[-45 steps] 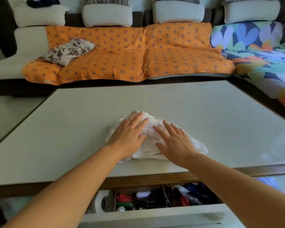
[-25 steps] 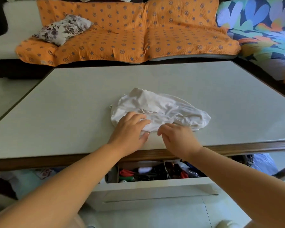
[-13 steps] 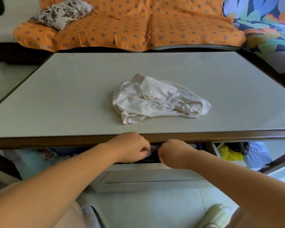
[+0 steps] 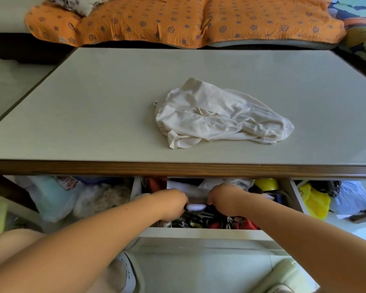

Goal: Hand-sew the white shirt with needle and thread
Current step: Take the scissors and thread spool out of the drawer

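white shirt (image 4: 218, 117) crumpled on the surface (image 4: 93, 113), untouched, likely light and limp so pinch a hem edge; left grip (image 4: 173, 205) and right grip (image 4: 222, 199) knuckles-up in the open drawer (image 4: 199, 231) flanking a white thread spool (image 4: 196, 207), fingers hidden, can't tell what either holds.

white shirt (image 4: 220, 117), orange star-patterned cover (image 4: 178, 20)

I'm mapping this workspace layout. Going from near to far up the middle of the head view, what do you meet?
drawer front → left hand and right hand, side by side behind it → table's wooden edge → white shirt → orange sofa cover
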A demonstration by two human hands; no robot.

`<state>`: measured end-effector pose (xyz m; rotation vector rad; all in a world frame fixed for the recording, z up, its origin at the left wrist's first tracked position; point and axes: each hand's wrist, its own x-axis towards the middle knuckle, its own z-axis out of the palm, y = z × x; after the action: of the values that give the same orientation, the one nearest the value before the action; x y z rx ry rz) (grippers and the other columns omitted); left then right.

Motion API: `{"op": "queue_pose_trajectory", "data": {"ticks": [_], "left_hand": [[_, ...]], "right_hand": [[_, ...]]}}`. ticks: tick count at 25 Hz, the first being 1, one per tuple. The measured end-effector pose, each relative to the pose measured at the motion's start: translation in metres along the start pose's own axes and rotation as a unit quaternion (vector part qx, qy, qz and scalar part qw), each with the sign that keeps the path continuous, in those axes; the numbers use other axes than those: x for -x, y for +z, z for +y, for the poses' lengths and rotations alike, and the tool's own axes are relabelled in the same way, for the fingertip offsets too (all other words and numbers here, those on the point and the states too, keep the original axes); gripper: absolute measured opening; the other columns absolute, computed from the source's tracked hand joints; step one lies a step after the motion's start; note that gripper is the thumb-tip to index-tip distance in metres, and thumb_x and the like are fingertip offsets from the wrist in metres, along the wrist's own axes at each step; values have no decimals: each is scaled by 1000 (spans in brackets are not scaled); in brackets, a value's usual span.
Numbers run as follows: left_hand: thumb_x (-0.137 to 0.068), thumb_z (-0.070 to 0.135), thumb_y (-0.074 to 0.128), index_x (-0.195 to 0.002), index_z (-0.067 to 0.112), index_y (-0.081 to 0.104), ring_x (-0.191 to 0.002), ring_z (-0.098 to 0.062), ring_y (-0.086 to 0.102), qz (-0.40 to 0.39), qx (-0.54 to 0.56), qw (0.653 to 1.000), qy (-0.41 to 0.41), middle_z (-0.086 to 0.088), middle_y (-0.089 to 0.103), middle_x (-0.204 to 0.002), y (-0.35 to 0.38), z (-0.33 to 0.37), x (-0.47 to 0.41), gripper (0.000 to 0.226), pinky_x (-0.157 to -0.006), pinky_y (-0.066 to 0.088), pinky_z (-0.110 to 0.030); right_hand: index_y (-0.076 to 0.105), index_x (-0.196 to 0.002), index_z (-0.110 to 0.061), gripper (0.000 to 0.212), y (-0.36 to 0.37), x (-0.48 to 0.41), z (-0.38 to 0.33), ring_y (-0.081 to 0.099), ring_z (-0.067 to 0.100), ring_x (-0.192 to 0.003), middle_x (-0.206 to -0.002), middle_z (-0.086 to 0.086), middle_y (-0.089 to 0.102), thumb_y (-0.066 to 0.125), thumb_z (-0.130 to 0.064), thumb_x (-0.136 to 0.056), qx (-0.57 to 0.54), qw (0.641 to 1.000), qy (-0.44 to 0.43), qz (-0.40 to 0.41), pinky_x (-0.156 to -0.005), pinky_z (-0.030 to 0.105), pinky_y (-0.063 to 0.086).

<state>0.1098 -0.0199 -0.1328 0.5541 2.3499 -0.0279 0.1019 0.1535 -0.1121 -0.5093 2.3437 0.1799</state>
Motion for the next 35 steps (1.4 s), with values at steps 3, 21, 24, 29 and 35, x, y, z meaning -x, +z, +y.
{"op": "queue_pose_trajectory", "data": {"ticks": [3, 21, 24, 29, 35], "left_hand": [[-99, 12, 47, -127, 11, 58, -67, -24, 55, -15, -1, 1000, 16, -12, 63, -89, 14, 9, -2, 30, -56, 40, -33], [-103, 17, 39, -129, 2, 59, -91, -29, 71, -142, 170, 972, -80, -20, 71, -112, -28, -6, 16, 36, -60, 52, -23], [-101, 12, 35, -139, 17, 50, -81, -24, 70, -96, 151, 983, -31, -13, 73, -101, -17, 5, 18, 41, -72, 56, -31], [-94, 7, 34, -144, 47, 34, -65, -19, 61, -82, 116, 990, 13, -6, 69, -87, 0, 23, 17, 64, -66, 56, -32], [-96, 4, 35, -140, 37, 41, -88, -28, 58, -15, -10, 1000, 9, -10, 62, -119, 6, 31, 7, 55, -78, 50, -40]], "right_hand": [[55, -133, -8, 39, 1, -5, -14, 58, 30, -116, -131, 13, 58, 54, -10, -94, 65, 997, 26, -32, -89, 34, 47], [56, -123, -34, 42, -48, 106, 32, 62, 10, -86, -100, -13, 60, 63, -19, -84, -58, 997, -55, -12, -64, 19, 44], [57, -108, -48, 36, -78, 124, 57, 58, -5, -72, -88, -22, 62, 68, -25, -83, -194, 966, -31, 165, -59, 8, 38], [62, -119, -28, 31, -91, 60, 72, 59, 20, -94, -105, -3, 66, 64, -24, -89, -207, 866, 80, 449, -73, 28, 42], [66, -114, -14, 23, -76, 28, 64, 60, 27, -84, -104, 7, 63, 54, -21, -96, -217, 813, 110, 530, -67, 36, 49]]}}
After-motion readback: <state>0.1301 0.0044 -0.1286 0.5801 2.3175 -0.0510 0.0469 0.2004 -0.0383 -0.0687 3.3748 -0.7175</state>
